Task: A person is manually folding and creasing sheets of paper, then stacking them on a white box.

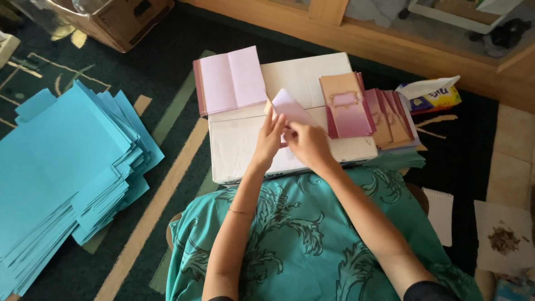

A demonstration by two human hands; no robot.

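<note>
Head view, seated on a patterned carpet (167, 111), white board (245, 145) across my lap as a work surface. My left hand (270, 136) and right hand (305, 142) meet over the middle of the board, both pinching one pale lilac card (291, 107) that stands tilted up from the board, its far corner pointing away from me. Left fingers lie flat along the card's near-left edge; right hand is curled around the lower right part, thumb and fingers closed on it. The exact fold line is hidden behind my fingers. Judged step: folding or creasing this single card, mid-fold, not yet laid down. An open stack of similar lilac sheets (231, 79) sits at the board's far-left corner; a fanned row of finished tan-and-pink cards (368, 108) lies just right of my hands, overlapping the board's right edge. A large spread of blue sheets (67, 167) is well apart on the left. Next move, as I judge it: edges must be matched squarely before pressing, with the left hand pinning the card flat while the right runs along the crease.
</note>
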